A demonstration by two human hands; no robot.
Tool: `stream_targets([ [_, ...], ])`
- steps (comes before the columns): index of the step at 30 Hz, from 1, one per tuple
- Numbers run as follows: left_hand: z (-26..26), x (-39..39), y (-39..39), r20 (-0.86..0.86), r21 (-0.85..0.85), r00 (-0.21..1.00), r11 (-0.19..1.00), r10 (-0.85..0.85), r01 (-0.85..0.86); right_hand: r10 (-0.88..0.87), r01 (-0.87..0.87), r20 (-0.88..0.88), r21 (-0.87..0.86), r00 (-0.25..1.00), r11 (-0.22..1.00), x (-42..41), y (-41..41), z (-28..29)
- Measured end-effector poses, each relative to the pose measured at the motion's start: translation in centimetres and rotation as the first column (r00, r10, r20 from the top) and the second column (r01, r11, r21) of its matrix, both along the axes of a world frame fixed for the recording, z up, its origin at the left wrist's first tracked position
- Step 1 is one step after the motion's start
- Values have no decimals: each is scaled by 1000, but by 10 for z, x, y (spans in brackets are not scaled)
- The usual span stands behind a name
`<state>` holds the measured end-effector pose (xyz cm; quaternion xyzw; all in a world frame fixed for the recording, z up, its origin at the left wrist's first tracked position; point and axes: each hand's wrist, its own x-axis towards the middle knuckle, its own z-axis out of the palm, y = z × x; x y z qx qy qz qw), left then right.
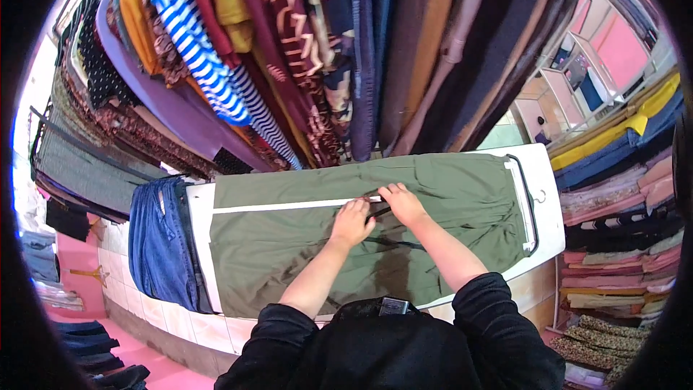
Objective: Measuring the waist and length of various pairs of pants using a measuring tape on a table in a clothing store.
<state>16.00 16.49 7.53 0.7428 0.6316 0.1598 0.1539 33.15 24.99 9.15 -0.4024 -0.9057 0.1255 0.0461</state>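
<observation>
Olive-green cloth trousers or a skirt (260, 260) lie flat on a white table (547, 173), the gathered waist at the right on a black clip hanger (533, 216). A white strip, which looks like a measuring tape (281, 207), runs along the garment from its left hem to my hands. My left hand (353, 222) rests on the cloth near the strip's right end, fingers bent. My right hand (401, 203) touches that end, its fingertips by the strip. Whether either hand pinches the strip is hidden.
Folded blue jeans (162, 244) hang over the table's left end. A dense row of hanging clothes (373, 65) lines the far side. Stacks of folded clothes (612, 276) stand at the right, beside a metal rack with shelves (574, 65). More folded jeans (97, 346) lie at the lower left.
</observation>
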Motion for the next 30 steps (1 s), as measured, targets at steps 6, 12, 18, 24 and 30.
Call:
stream_targets([
  [6,-3,4,-4,-43,-62,997,996,61,-64,-157,156,-47,-12,987,988,137,26,17],
  [12,-6,11,-5,-75,-12,992,995,98,-99,-410,413,-54,54,910,909,327,49,22],
  [18,-3,23,-6,-126,-30,973,980,194,-199,-476,479,-53,66,878,876,383,64,12],
  [24,-6,31,-3,-142,-17,962,972,232,-236,-468,471,-58,51,882,881,387,70,8],
  [30,-10,33,-3,-178,18,956,972,233,-233,-456,463,-108,53,883,885,387,69,7],
])
